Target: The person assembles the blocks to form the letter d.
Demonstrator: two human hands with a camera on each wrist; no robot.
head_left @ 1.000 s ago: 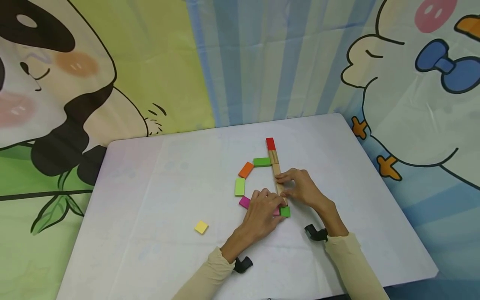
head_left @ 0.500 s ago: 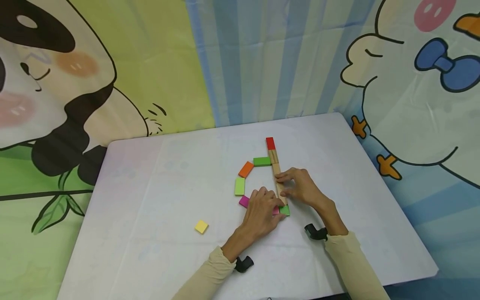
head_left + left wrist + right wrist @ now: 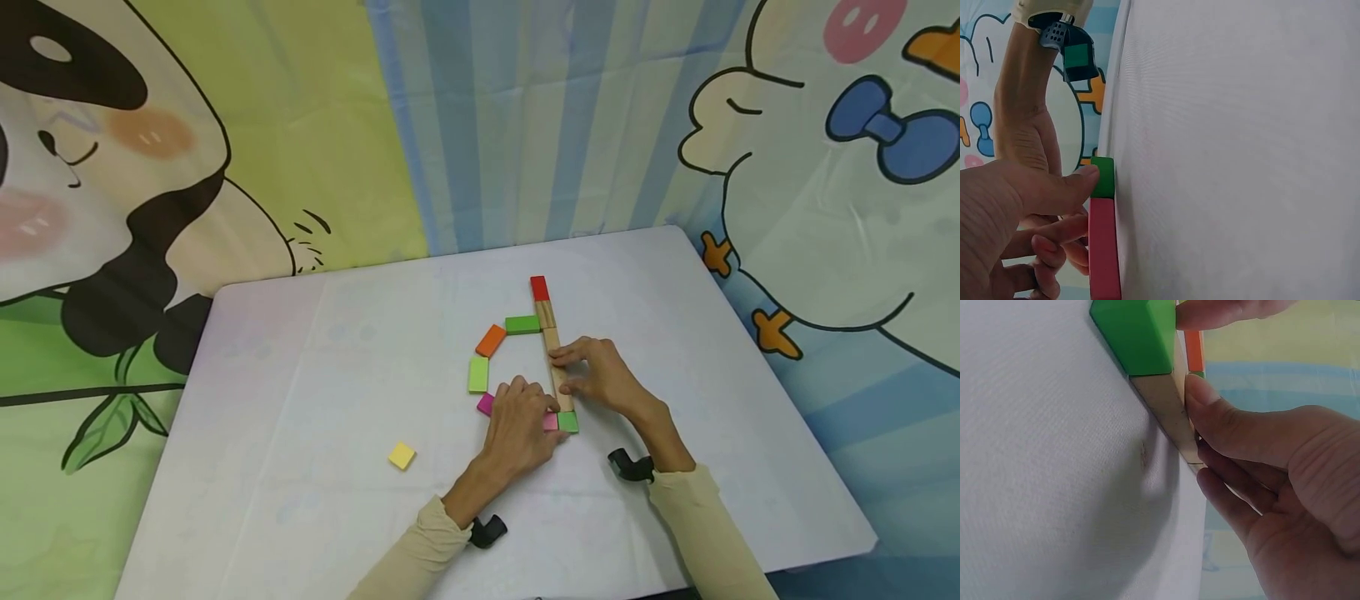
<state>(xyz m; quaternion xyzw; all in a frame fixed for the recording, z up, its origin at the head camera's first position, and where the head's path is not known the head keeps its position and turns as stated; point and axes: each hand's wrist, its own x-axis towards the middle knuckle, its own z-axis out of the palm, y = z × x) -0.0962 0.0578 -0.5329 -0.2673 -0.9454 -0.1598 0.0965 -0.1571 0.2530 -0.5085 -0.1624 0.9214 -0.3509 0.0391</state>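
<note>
A straight column of wooden blocks (image 3: 564, 402) lies on the white table, topped by a red block (image 3: 539, 288) and ending in a small green block (image 3: 567, 422). My left hand (image 3: 516, 421) has its thumb and index finger at the green block, the thumb touching it in the left wrist view, where a pink block (image 3: 1105, 250) adjoins it. Part of the pink block is hidden under this hand. My right hand (image 3: 606, 377) holds the lower wooden block with thumb and fingers along its length; the right wrist view shows its end (image 3: 1166, 406) against the green block.
A longer green block (image 3: 522, 325), an orange block (image 3: 491, 341), a light green block (image 3: 478, 375) and a magenta block (image 3: 485, 404) curve left from the column. One yellow block (image 3: 402, 456) lies apart. A printed cloth backdrop (image 3: 510, 125) stands behind the table.
The small green block has shifted slightly up against the wooden column's lower end, with my left fingers at it. The right hand stays in the same place on the wooden block.
</note>
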